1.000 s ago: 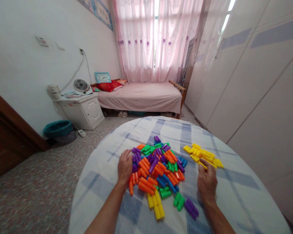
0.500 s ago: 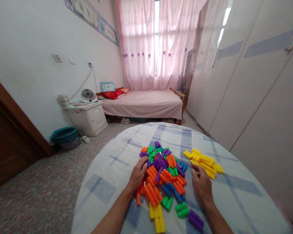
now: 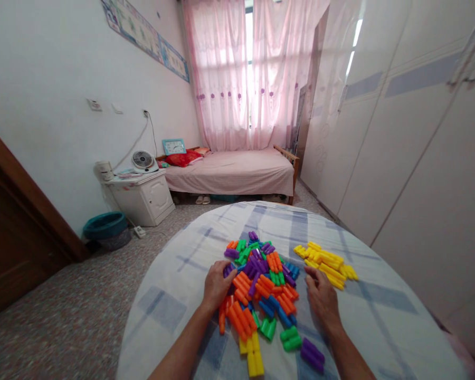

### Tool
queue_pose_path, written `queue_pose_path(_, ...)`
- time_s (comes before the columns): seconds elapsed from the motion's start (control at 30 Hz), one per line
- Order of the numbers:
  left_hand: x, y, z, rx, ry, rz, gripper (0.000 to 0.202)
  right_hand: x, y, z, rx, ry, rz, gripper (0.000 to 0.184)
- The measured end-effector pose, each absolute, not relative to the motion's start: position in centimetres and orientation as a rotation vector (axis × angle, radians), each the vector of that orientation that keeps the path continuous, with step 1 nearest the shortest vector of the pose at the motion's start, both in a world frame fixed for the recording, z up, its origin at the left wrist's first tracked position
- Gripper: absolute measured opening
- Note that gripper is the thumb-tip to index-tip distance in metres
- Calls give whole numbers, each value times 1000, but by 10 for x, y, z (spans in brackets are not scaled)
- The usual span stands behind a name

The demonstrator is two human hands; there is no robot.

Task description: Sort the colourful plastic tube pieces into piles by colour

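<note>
Back from the yellow heap (image 3: 326, 261) came the right hand (image 3: 322, 295), leaving that heap sitting apart. To the left of the big table (image 3: 162, 279) stood a bin (image 3: 106, 231); I couldn't see inside. On the table, between the hands, lay a mixed heap (image 3: 275, 261), with some yellow blocks (image 3: 255, 364) at its near end. The left hand (image 3: 214, 287) was at a purple block (image 3: 228, 271). I couldn't tell if either hand was gripping or loose.

Left hand (image 3: 216, 286) partly hides purple block (image 3: 228, 269); wardrobe (image 3: 415, 158) cropped.
</note>
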State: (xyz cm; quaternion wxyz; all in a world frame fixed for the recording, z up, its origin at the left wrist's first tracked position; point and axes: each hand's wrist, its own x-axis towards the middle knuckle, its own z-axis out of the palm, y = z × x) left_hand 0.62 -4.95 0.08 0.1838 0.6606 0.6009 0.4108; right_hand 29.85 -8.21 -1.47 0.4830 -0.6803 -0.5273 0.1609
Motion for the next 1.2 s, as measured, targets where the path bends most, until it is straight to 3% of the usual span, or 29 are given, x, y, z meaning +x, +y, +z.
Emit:
queue_pose_path(0.13, 8, -45, 5, 1863, 1716, 1078, 29, 299, -81, -16, -1641, -1303, 374, 37)
queue_pose_path(0.57, 5, -43, 9, 1426, 1510, 1417, 32, 297, -84, -11, -1680, -1330, 361, 37)
queue_pose_path(0.73, -25, -27, 3, 1374, 1654, 1473, 35, 299, -84, -10, -1740, -1353, 373, 39)
queue_pose_path(0.97, -74, -18, 2, 1538, 1922, 1350, 23, 298, -85, -10, -1778, -1364, 381, 38)
queue_pose_path(1.2, -55, -16, 16, 2018, 1849, 1223, 31, 298, -84, -8, -1786, -1388, 359, 39)
